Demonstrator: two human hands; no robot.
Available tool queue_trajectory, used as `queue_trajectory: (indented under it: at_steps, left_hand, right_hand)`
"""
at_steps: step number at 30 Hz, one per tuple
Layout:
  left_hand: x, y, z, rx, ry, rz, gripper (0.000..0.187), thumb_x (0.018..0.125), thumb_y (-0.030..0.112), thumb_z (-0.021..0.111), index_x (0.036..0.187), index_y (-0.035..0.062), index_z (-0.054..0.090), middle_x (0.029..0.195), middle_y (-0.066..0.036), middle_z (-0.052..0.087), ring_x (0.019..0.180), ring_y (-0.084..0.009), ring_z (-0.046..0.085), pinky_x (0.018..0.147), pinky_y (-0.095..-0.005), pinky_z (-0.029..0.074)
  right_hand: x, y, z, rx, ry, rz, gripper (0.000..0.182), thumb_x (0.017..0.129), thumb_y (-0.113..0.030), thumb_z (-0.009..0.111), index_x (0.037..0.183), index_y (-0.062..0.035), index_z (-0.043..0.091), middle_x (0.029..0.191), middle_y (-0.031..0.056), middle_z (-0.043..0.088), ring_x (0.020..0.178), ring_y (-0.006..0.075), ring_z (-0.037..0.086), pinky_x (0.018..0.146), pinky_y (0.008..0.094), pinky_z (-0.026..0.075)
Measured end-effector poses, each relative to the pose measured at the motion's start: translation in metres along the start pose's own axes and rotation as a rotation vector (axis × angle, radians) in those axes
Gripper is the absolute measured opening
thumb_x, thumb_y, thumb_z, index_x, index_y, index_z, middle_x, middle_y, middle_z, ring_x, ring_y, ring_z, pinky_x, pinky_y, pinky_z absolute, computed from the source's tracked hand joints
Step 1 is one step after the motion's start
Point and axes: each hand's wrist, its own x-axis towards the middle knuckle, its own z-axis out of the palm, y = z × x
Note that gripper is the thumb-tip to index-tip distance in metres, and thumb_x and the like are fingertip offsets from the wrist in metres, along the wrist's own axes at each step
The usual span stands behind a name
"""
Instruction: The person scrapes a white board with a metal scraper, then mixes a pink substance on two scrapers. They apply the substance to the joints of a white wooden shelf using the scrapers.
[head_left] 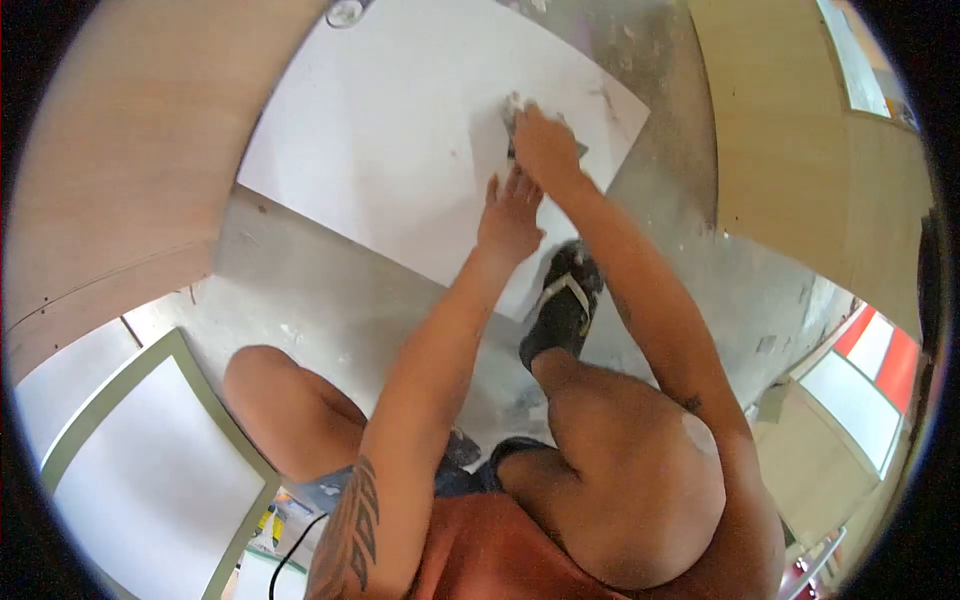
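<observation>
A large white panel (370, 120) lies flat on the floor in front of me. My left hand (511, 218) rests on it near its front edge, fingers spread, holding nothing. Just beyond, my right hand (548, 150) is closed over a dark, flat-edged tool (582, 150) pressed on the panel. Most of the tool is hidden under the hand, so its exact kind does not show. Some whitish material (516, 101) shows beside it. My sandalled foot (565, 295), in a dark sock, is at the panel's near edge.
Wooden boards stand at left (130, 130) and right (810, 140). A round white object (345, 13) sits at the panel's far edge. A green-framed white board (160, 470) leans at lower left, near a black cable (290, 552). Red-and-white panels (880, 350) are at right.
</observation>
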Motion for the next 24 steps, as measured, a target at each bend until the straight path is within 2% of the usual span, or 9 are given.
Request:
queue_trajectory:
  at_steps: [2,4,9,16,18,19,20,22,24]
  left_hand:
    - [0.003,-0.002,0.005,-0.07,-0.045,-0.009,0.087,0.082,0.04,0.069,0.151,0.0044,0.028,0.159,-0.016,0.022,0.149,-0.0352,0.014,0.119,-0.0582,0.014]
    - [-0.003,0.007,0.004,-0.053,-0.11,-0.011,0.087,0.082,0.038,0.07,0.15,0.0042,0.029,0.159,-0.017,0.023,0.149,-0.0357,0.016,0.118,-0.0587,0.016]
    - [0.002,0.003,-0.007,-0.01,0.01,-0.005,0.087,0.082,0.039,0.07,0.151,0.0052,0.028,0.159,-0.017,0.022,0.149,-0.0348,0.015,0.118,-0.0599,0.017]
    - [0.004,0.011,-0.003,0.024,-0.064,-0.04,0.087,0.083,0.04,0.07,0.152,0.0068,0.028,0.159,-0.013,0.024,0.149,-0.0325,0.016,0.118,-0.0588,0.016]
    - [0.013,0.004,-0.011,0.012,-0.075,-0.049,0.087,0.083,0.04,0.07,0.152,0.0071,0.028,0.159,-0.012,0.024,0.149,-0.0321,0.016,0.118,-0.059,0.015]
    - [0.013,0.004,-0.01,-0.011,-0.07,-0.052,0.086,0.082,0.039,0.07,0.151,0.007,0.03,0.158,-0.012,0.026,0.149,-0.0317,0.016,0.118,-0.0594,0.017]
    - [0.01,0.008,-0.004,-0.047,-0.078,-0.061,0.085,0.082,0.039,0.07,0.15,0.007,0.032,0.158,-0.013,0.027,0.149,-0.0313,0.017,0.117,-0.0598,0.018]
    - [0.008,0.01,0.004,-0.028,-0.094,-0.044,0.086,0.082,0.038,0.07,0.151,0.0066,0.031,0.158,-0.012,0.026,0.149,-0.0318,0.016,0.116,-0.0609,0.019]
    - [0.007,0.013,0.001,-0.034,-0.003,-0.049,0.086,0.083,0.038,0.07,0.151,0.0057,0.029,0.159,-0.013,0.024,0.149,-0.0326,0.015,0.117,-0.0614,0.017]
  right_hand:
    - [0.007,0.0,0.016,0.117,0.108,-0.033,0.022,0.086,-0.012,0.06,0.103,0.0016,0.062,0.104,0.0171,0.063,0.078,0.0322,0.071,0.065,0.0435,0.058]
    - [0.006,0.003,0.021,-0.093,-0.077,-0.026,0.029,0.087,-0.014,0.059,0.11,0.0041,0.059,0.106,0.0185,0.063,0.081,0.0338,0.071,0.066,0.0433,0.058]
    - [-0.001,0.003,-0.001,0.031,0.041,-0.053,0.019,0.088,-0.013,0.056,0.094,0.0011,0.066,0.108,0.018,0.062,0.075,0.0332,0.07,0.063,0.0406,0.058]
    - [0.034,0.02,0.006,0.022,-0.026,-0.02,0.022,0.087,-0.018,0.059,0.098,0.0013,0.064,0.11,0.0194,0.063,0.076,0.0355,0.07,0.063,0.0445,0.058]
    - [0.004,0.011,0.025,0.147,-0.097,0.166,0.023,0.088,-0.02,0.059,0.094,0.0014,0.064,0.115,0.0225,0.063,0.076,0.0369,0.07,0.065,0.046,0.058]
    - [-0.01,0.013,0.024,-0.154,0.438,-0.107,0.025,0.088,-0.021,0.058,0.095,0.0019,0.065,0.119,0.0256,0.063,0.079,0.0348,0.07,0.07,0.0462,0.057]
    - [-0.004,0.015,0.024,-0.159,0.428,-0.125,0.025,0.088,-0.021,0.058,0.095,0.0019,0.065,0.119,0.0256,0.063,0.079,0.0348,0.07,0.07,0.0462,0.057]
    - [0.006,0.012,0.012,0.107,-0.092,0.04,0.025,0.088,-0.019,0.057,0.095,0.0029,0.067,0.114,0.0227,0.064,0.081,0.0352,0.07,0.073,0.0458,0.057]
    - [0.009,0.019,-0.002,0.069,-0.046,0.009,0.024,0.088,-0.016,0.055,0.093,0.0035,0.068,0.106,0.0204,0.064,0.081,0.0337,0.07,0.07,0.044,0.057]
